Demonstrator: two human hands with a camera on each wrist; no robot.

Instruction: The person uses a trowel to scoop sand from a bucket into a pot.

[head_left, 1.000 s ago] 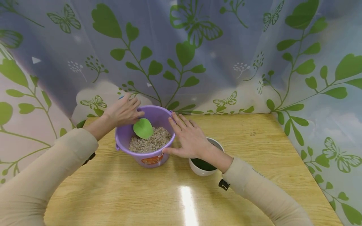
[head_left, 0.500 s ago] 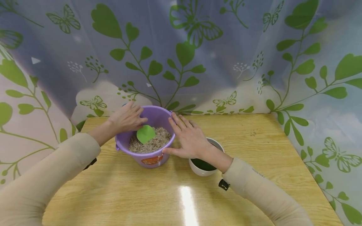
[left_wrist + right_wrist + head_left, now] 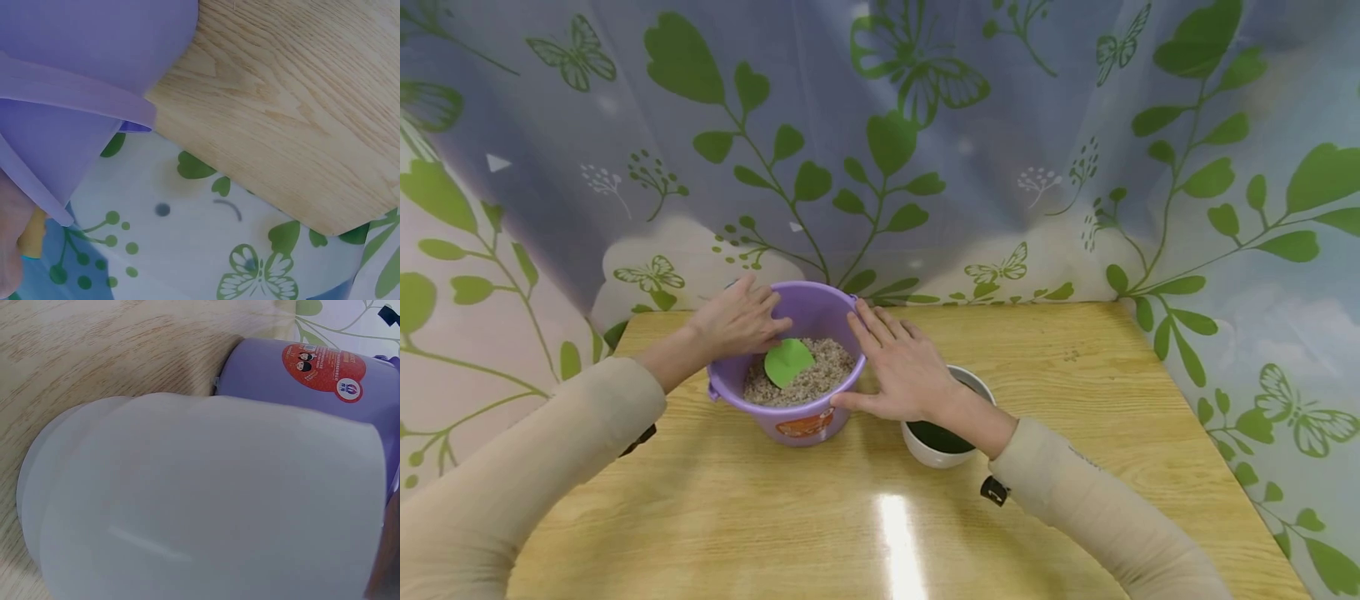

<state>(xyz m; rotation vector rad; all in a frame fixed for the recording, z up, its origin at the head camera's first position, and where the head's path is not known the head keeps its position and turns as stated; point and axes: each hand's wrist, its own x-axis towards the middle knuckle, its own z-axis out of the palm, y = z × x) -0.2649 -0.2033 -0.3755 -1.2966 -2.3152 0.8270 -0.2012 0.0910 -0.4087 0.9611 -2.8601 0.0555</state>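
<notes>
In the head view, holding the green scoop (image 3: pixel 788 363) inside the purple bucket (image 3: pixel 812 307), tilting its blade down over the pale grains (image 3: pixel 826 371). Judging by that, best pushing in on a gentle slant rather than digging straight down, then levelling before lifting, so avoiding spills across the bucket's rim. Sensibly steadying with 1 hand while working with the other, pressing only hard enough to prevent sliding or tipping. Reaching over the bucket's left side with the left hand (image 3: pixel 733 321), turning its back upward and clamping curled fingers on the scoop. Laying the right hand (image 3: pixel 898 367) against the opposite side of the rim, spreading straight fingers apart, gripping nothing, and passing the wrist above the white bowl (image 3: pixel 934 458).

In the left wrist view, seeing only a sliver of the left hand at the edge, just beside a yellow handle (image 3: pixel 31 236), probably belonging to the scoop though mostly hidden.

In the right wrist view, looking past the bowl, looming large in front, toward the bucket's wall and red label (image 3: pixel 325 367).
</notes>
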